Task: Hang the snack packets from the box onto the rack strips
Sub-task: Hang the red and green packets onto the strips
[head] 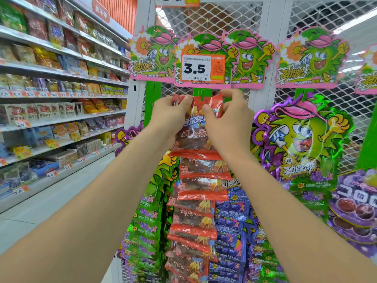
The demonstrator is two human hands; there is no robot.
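While the left hand [171, 113] and right hand [228, 117] pinch its top corners, a red snack packet [193, 137] is held at the head of the green strip [197, 92]
It sits just under the price tag [203, 68], with more red packets [202, 170] overlapped below; on either side green packets [146, 221] and blue packets [230, 221] crowd the column, while open aisle floor [51, 201] lies to the left by the shelves [61, 82]. Fingers hide the packet's top edge, so whether it is hooked on cannot be told
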